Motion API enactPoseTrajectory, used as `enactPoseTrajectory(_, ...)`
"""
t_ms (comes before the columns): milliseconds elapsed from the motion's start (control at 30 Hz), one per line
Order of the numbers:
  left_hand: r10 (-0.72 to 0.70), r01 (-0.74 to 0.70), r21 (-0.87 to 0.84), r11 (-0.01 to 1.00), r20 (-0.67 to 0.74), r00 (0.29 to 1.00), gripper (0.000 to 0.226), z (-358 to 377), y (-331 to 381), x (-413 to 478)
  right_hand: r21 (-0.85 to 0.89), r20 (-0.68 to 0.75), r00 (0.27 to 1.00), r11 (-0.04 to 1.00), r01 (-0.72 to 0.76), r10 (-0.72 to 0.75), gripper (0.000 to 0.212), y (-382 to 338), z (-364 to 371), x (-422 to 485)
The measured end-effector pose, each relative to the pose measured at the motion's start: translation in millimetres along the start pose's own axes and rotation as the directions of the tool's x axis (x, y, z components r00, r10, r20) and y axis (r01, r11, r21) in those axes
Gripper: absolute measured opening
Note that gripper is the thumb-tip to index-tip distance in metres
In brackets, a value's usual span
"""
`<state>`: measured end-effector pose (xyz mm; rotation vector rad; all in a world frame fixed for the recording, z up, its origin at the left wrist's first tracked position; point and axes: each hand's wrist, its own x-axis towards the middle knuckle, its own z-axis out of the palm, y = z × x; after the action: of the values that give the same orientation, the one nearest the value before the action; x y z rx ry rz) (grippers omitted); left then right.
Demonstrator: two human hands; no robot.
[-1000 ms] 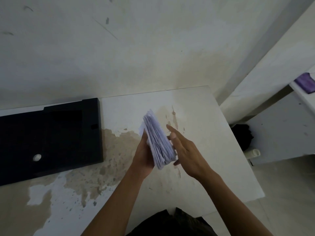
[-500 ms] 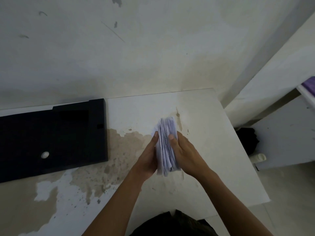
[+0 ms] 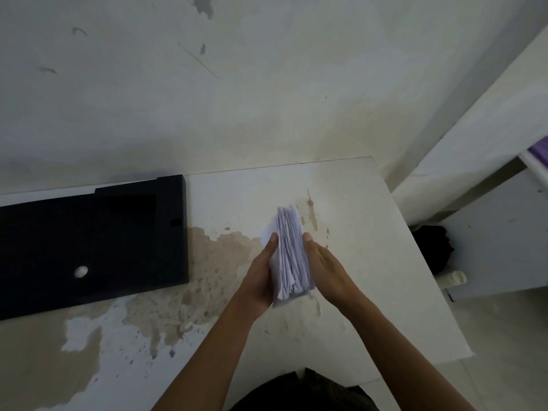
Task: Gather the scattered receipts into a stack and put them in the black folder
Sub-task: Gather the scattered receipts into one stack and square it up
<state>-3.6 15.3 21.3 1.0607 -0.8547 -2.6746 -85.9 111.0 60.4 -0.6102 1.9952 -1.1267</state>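
Note:
A thick stack of white receipts [image 3: 289,250] stands on edge over the middle of the table, pressed between both palms. My left hand [image 3: 261,274] holds its left face, thumb on the top edge. My right hand [image 3: 327,264] lies flat against its right face. The black folder [image 3: 89,244] lies flat at the left of the table, well apart from the stack, with a small silver snap [image 3: 80,271] on it.
The white table [image 3: 370,262] is stained brown in the middle and ends at the wall behind. Its right edge drops to the floor, where a dark bag [image 3: 433,247] and a white cabinet [image 3: 498,232] stand.
The stack was tilted and fanned in my left hand with my right hand apart from it. Now both palms press it and it stands straighter.

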Motion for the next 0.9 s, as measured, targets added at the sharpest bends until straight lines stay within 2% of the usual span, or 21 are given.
enactPoseTrajectory(67,0.077,-0.059,0.162,0.985,-0.107,0.991,0.082,-1,-4,6,-0.039,0.007,1.000,0.999,0.013,-0.013,0.042,7,-1,2)
enactPoseTrajectory(100,0.151,-0.109,0.250,0.962,-0.155,0.976,0.078,-4,-6,9,-0.059,-0.002,1.000,0.998,0.013,-0.014,0.042,11,-3,4)
enactPoseTrajectory(167,0.301,-0.217,0.336,0.917,-0.221,0.928,0.054,-10,-6,13,-0.080,-0.025,1.000,0.997,0.013,-0.015,0.044,16,-9,7)
enactPoseTrajectory(300,0.551,-0.395,0.504,0.768,-0.205,0.809,0.030,-18,-9,15,0.143,-0.002,0.999,0.989,0.038,-0.038,0.031,28,-8,5)
enactPoseTrajectory(367,0.621,-0.409,0.609,0.680,-0.182,0.762,0.030,-19,-11,15,0.200,-0.066,0.994,0.974,0.103,-0.092,0.028,37,2,6)
enactPoseTrajectory(433,0.593,-0.371,0.652,0.661,-0.152,0.790,0.027,-28,-21,23,0.185,-0.135,0.981,0.969,0.165,-0.141,0.033,57,11,12)
enactPoseTrajectory(533,0.493,-0.266,0.691,0.673,-0.150,0.857,0.029,-44,-40,25,0.099,-0.137,0.986,0.990,0.105,-0.091,0.036,92,20,18)
enactPoseTrajectory(633,0.488,-0.256,0.722,0.643,-0.129,0.863,0.030,-43,-47,31,0.025,-0.166,0.984,0.997,0.067,-0.062,0.037,114,21,25)
enactPoseTrajectory(767,0.513,-0.276,0.788,0.551,-0.059,0.856,0.016,-35,-46,45,0.023,-0.174,0.983,0.998,0.059,-0.054,0.038,114,17,36)
enactPoseTrajectory(900,0.419,-0.207,0.825,0.526,-0.040,0.907,0.016,-36,-50,53,-0.027,-0.164,0.986,1.000,0.006,-0.011,0.037,115,14,41)
